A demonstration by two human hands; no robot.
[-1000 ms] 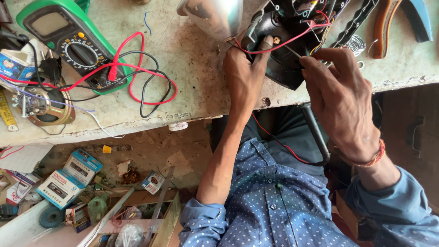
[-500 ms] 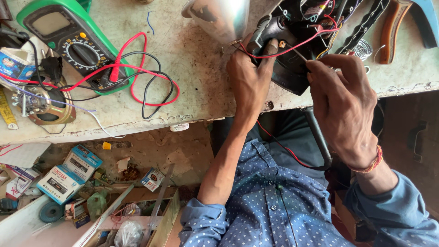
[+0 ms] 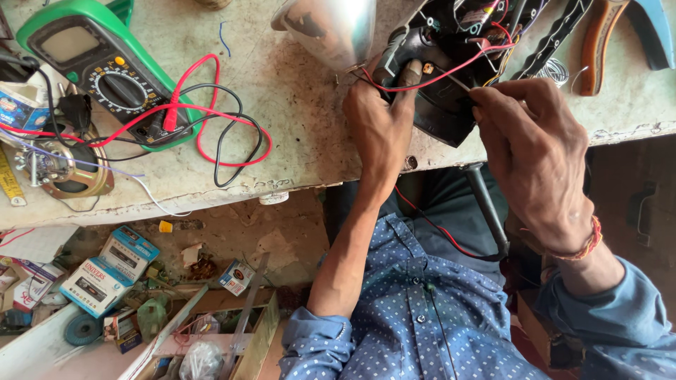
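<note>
Black plastic casing (image 3: 451, 105), wires spilling out, sits at the bench edge.
Your left hand (image 3: 380, 130) grips it; your right hand (image 3: 535, 151) pinches one thin metal probe (image 3: 459, 83) inside.

One multimeter (image 3: 105, 77), one speaker (image 3: 63, 169), one pliers (image 3: 620, 35), two hands (image 3: 380, 127).

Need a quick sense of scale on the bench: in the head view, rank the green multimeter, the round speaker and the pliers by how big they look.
1. Green multimeter, clearly largest.
2. Pliers, orange and blue handles, cut off by the frame edge, so its rank is unsure.
3. Round speaker, looks near the pliers' visible part; partly hidden under wires.
</note>
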